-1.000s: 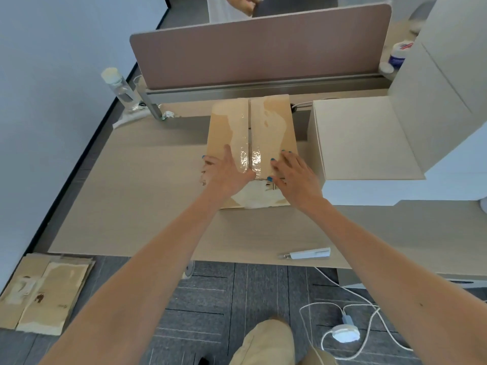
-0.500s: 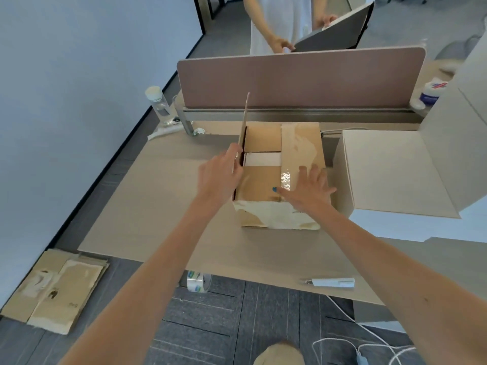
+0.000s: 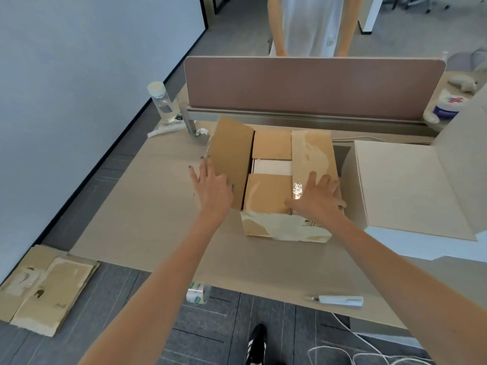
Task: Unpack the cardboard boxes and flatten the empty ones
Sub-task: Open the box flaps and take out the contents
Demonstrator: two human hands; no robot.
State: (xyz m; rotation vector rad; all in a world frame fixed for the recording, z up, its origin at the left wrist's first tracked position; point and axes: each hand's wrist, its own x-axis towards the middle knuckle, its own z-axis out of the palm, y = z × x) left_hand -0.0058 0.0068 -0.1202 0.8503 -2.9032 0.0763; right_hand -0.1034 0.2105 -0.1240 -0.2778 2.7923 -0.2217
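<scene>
- The left hand [image 3: 210,185], fingers apart, touches the brown cardboard box [image 3: 287,227] by its open flap [image 3: 232,159].
- The right hand [image 3: 319,196], fingers apart, lies on the shut flap [image 3: 313,151].
- A big pale cardboard box [image 3: 400,185] stands just beside, at the desk's [image 3: 147,206] right edge.

Single view, head-worn, wide-angle. Looks forward and steeply down from above the near edge of the worktop [image 3: 158,206], close in: both forearms [image 3: 158,280] run up from the bottom corners to the left hand [image 3: 213,188] and right hand [image 3: 319,198] at mid-frame. View reaches past the divider panel [image 3: 313,85] at the worktop's far side; floor [image 3: 210,333] shows below the near edge and at left.
</scene>
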